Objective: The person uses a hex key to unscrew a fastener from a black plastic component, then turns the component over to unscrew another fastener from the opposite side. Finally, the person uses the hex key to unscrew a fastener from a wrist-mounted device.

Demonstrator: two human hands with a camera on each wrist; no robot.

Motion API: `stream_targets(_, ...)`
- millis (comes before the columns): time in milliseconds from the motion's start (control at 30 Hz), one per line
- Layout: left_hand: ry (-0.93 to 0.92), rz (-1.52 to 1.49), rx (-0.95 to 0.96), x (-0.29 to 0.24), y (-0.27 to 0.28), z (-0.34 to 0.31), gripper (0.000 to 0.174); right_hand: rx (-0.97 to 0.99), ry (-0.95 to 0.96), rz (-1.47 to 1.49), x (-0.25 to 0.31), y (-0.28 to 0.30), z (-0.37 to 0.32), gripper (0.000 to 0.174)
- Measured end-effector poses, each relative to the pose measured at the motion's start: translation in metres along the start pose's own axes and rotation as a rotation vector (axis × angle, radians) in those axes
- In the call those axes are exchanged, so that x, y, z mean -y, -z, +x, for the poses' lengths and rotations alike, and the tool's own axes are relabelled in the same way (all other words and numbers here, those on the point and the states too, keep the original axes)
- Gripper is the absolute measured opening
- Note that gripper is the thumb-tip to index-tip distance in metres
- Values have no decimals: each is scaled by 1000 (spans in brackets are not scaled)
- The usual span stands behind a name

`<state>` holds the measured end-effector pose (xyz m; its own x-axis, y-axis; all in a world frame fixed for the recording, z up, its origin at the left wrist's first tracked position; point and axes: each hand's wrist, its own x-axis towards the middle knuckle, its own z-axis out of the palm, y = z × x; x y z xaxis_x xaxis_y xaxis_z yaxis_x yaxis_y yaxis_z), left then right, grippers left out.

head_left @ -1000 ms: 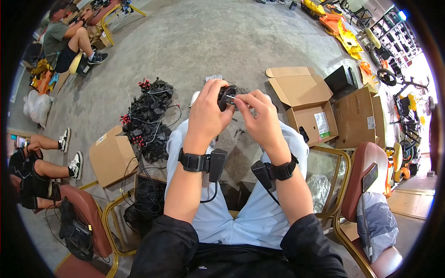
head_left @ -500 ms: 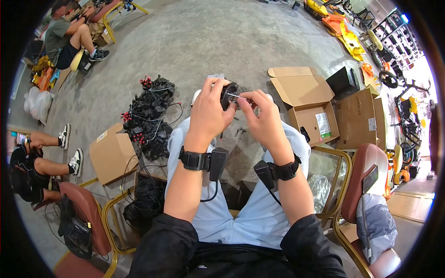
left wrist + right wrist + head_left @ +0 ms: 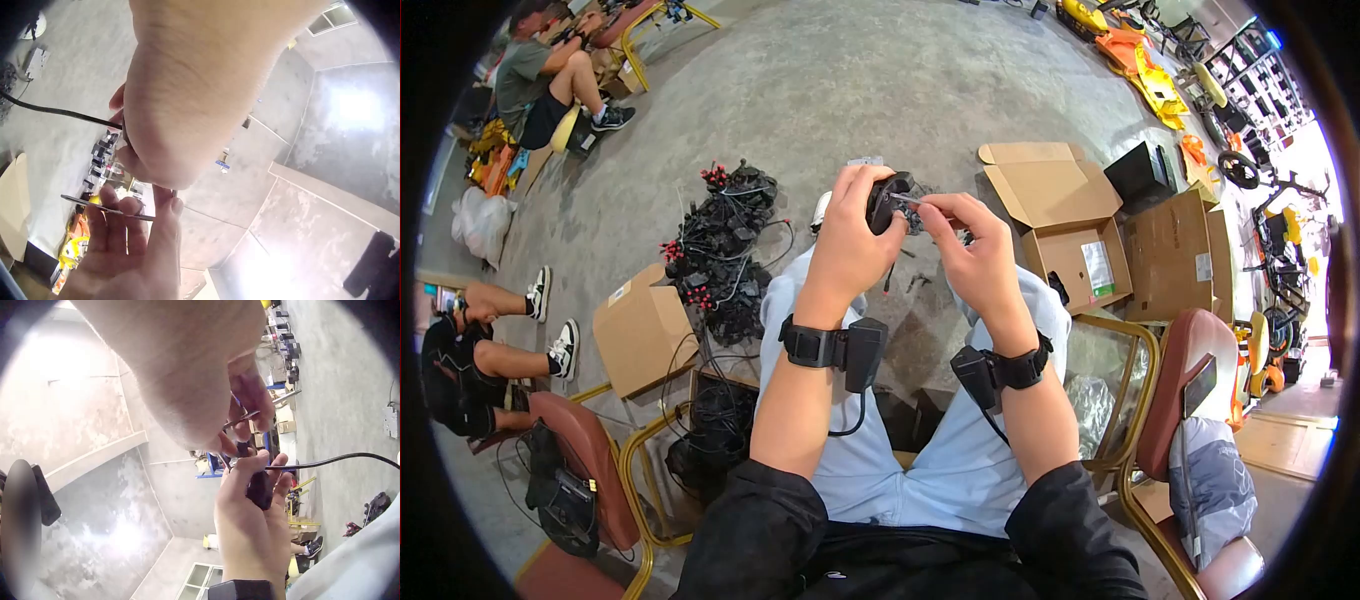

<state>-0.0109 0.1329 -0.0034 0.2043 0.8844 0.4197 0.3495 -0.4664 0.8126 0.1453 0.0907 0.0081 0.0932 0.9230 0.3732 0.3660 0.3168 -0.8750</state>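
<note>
Raised over the lap, the left hand (image 3: 852, 235) grips a round black part (image 3: 883, 203) between its thumb and fingers. A black cable (image 3: 337, 460) runs from that part in the right wrist view. The right hand (image 3: 978, 250) pinches a thin metal tool (image 3: 908, 199), whose tip reaches the face of the black part. In the left wrist view the tool (image 3: 81, 201) lies across the right hand's fingers, its other end sticking out past them. What the tip touches is too small to tell.
A heap of black parts with red-tipped cables (image 3: 725, 250) lies on the floor at left. An open cardboard box (image 3: 1075, 265) is at right. Chairs (image 3: 1185, 390) flank the lap, and two seated people are at the far left.
The right hand has shifted slightly right and turned, the tool still pinched. The left hand has tilted the black part a little, so more of its round face shows.
</note>
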Motion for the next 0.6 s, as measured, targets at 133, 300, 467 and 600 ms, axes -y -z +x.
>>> stream_targets(133, 6, -21, -1, -2, 0, -1, 37, 40, -44, -19, 5, 2, -1, 14)
stream_targets(300, 5, 11, 25, -4, 3, -1, 36, 92, 24, -135, 10, 7, 0, 15)
stream_targets(467, -35, 41, 10, -5, 1, -1, 37, 98, -262, 154, 1, 4, -1, 18)
stream_targets(600, -2, 12, -6, -4, 0, -1, 37, 113, -223, 83, 0, 2, -2, 22)
